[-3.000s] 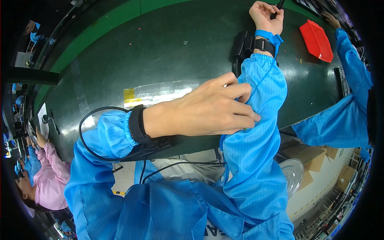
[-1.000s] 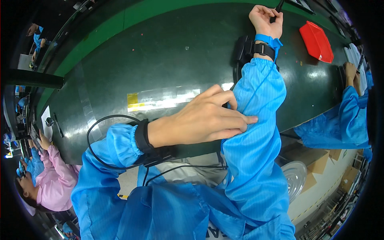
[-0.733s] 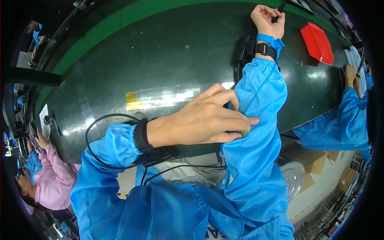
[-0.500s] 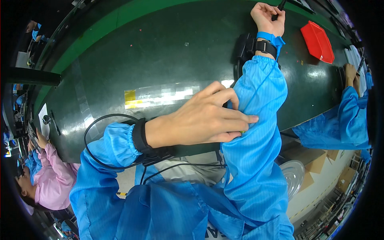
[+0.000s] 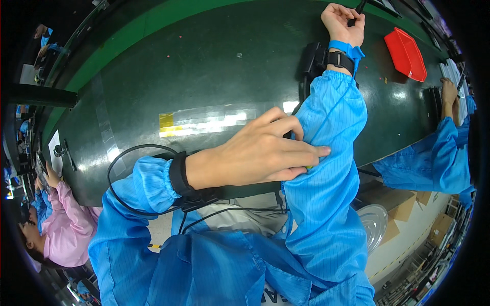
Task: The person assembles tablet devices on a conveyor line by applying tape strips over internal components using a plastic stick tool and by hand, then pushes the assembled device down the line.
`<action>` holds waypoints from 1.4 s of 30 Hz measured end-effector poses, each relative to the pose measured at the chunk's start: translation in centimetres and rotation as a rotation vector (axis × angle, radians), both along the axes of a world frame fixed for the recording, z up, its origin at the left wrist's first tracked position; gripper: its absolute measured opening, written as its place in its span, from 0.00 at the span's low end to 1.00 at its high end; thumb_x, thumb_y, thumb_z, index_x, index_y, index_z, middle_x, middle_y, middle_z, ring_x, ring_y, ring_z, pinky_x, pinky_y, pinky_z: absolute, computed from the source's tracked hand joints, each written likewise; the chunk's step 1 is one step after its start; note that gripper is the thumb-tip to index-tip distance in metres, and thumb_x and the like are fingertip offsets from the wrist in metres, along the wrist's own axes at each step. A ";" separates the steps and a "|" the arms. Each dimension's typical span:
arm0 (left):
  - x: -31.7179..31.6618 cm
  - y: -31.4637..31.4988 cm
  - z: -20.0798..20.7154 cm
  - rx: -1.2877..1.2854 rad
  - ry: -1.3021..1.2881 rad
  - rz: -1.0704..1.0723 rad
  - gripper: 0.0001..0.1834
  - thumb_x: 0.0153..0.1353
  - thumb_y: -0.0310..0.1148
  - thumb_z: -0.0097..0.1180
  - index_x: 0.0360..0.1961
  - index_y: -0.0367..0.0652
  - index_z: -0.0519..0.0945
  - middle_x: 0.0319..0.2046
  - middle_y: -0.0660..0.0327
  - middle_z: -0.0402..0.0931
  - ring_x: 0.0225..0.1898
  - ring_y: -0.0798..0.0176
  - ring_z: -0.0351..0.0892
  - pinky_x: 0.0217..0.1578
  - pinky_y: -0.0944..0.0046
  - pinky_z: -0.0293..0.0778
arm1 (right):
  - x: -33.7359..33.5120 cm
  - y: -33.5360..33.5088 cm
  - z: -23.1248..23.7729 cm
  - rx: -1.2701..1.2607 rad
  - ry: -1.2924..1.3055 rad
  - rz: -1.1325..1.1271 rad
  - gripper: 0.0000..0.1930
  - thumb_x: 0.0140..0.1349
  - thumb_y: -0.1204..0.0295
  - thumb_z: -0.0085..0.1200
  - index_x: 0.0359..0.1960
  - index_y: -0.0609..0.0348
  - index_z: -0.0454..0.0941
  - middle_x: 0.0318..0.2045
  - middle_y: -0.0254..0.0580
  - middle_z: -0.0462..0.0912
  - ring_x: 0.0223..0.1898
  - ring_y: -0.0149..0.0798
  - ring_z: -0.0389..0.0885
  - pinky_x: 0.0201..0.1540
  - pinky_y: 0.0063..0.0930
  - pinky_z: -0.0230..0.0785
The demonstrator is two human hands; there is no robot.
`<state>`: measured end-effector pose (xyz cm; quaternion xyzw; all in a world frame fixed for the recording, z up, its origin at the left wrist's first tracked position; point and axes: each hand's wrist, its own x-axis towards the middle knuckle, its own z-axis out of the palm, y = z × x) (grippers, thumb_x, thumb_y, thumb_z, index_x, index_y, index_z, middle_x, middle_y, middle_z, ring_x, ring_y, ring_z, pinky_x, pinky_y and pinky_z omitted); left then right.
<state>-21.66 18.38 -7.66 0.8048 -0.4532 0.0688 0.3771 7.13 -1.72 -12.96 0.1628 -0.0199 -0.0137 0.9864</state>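
Roughly palm-down, the left hand [image 5: 250, 155] lay across the right sleeve [image 5: 332, 112], fingers bent, index tip touching the blue cloth; couldn't tell if it pinched anything. A yellow-green bit [image 5: 309, 167] showed under those fingers, mostly hidden. Black band [image 5: 177, 172] on the left wrist, black cable [image 5: 122, 158] looping out beside it. The right hand [image 5: 343, 24] was farther out over the bench [image 5: 204, 66], fingers curled in; a black stick-like thing [image 5: 360, 6] showed at its fingers, grip unclear. Blue strap [image 5: 343, 47] and black watch-type band [image 5: 339, 60] sat on that wrist, black box [image 5: 312, 60] just beside. Clear tape [image 5: 212, 122] with a yellow end ran along the bench beyond the left hand. Red tray [image 5: 406, 53] lay right of the right hand, apart from it. Farther right, a co-worker's hand [image 5: 449, 92]; far left, a person in pink [image 5: 64, 229]. Cardboard boxes [image 5: 403, 211] were below the bench, near a clear round lid [image 5: 372, 227].
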 end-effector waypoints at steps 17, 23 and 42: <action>-0.1 0.2 -0.1 -0.016 0.015 -0.013 0.20 0.55 0.38 0.71 0.51 0.51 0.89 0.47 0.77 0.85 0.44 0.65 0.77 0.48 0.61 0.69 | 0.2 0.2 -0.3 0.011 0.008 -0.008 0.15 0.74 0.62 0.54 0.29 0.55 0.73 0.21 0.28 0.75 0.22 0.30 0.71 0.32 0.26 0.66; -0.2 0.1 0.0 -0.025 0.037 0.005 0.22 0.55 0.39 0.71 0.52 0.52 0.89 0.45 0.75 0.85 0.45 0.64 0.77 0.49 0.60 0.69 | 0.2 0.0 -0.2 0.012 0.018 0.003 0.14 0.75 0.62 0.53 0.30 0.54 0.73 0.20 0.28 0.75 0.22 0.29 0.71 0.32 0.26 0.66; -0.3 0.5 0.8 0.019 0.168 -0.092 0.22 0.55 0.27 0.62 0.53 0.46 0.84 0.59 0.71 0.82 0.44 0.60 0.78 0.50 0.58 0.70 | -1.0 0.0 1.8 0.044 0.083 0.142 0.16 0.68 0.56 0.58 0.30 0.52 0.73 0.17 0.21 0.73 0.19 0.24 0.70 0.28 0.21 0.66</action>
